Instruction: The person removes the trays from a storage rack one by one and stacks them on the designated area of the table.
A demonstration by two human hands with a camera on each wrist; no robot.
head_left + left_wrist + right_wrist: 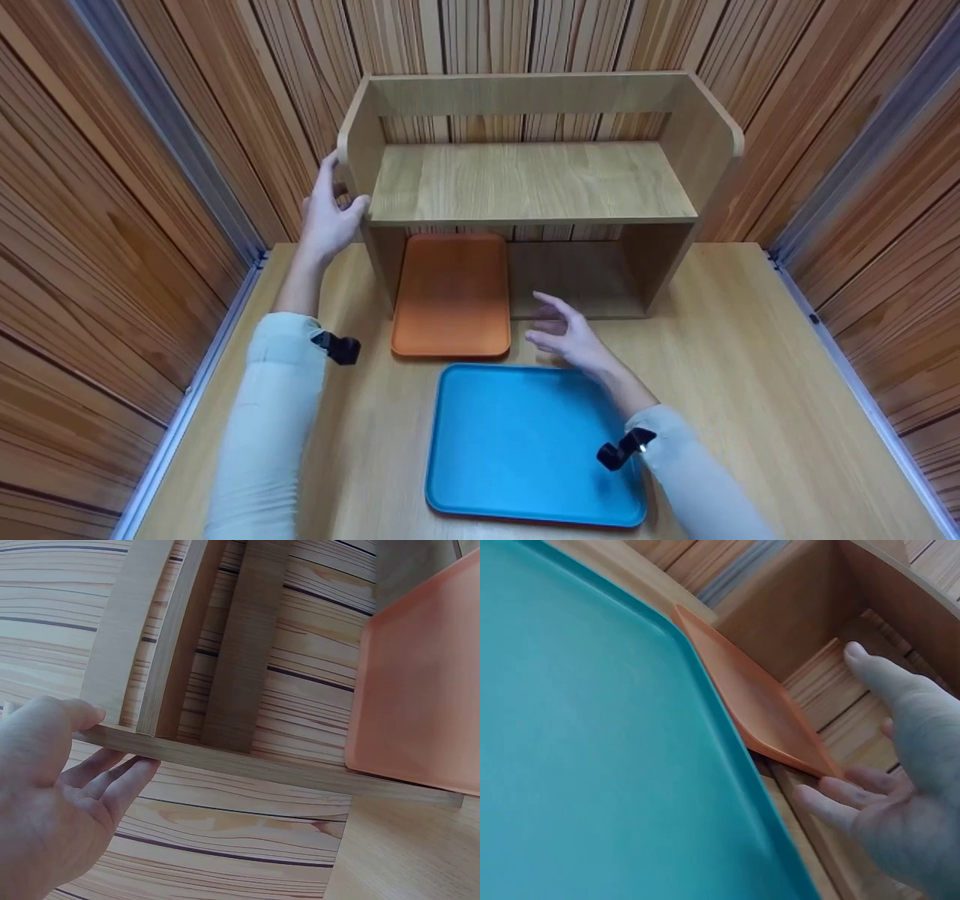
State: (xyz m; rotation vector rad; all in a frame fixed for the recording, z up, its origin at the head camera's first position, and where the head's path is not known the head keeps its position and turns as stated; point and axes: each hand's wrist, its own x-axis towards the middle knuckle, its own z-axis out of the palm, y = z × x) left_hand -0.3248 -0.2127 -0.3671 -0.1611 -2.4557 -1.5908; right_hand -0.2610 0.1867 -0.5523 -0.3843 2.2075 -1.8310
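Note:
A two-tier wooden shelf [532,184] stands at the back of the table. My left hand [332,214] holds its left side panel [262,769], thumb on the inner side and fingers on the outer side. An orange tray [451,300] lies in the lower left of the shelf, its front end sticking out past the shelf's front edge. In front of it a blue tray [529,450] lies flat on the table. Above the blue tray's far edge, right of the orange tray, hovers my right hand [570,337], its fingers loosely bent with nothing between them.
Wood-patterned walls [112,247] enclose the table [750,390] at the back and both sides, with metal rails [847,375] along the side edges. Black wrist cameras [336,348] sit on both sleeves. The shelf's upper board [525,180] overhangs the orange tray.

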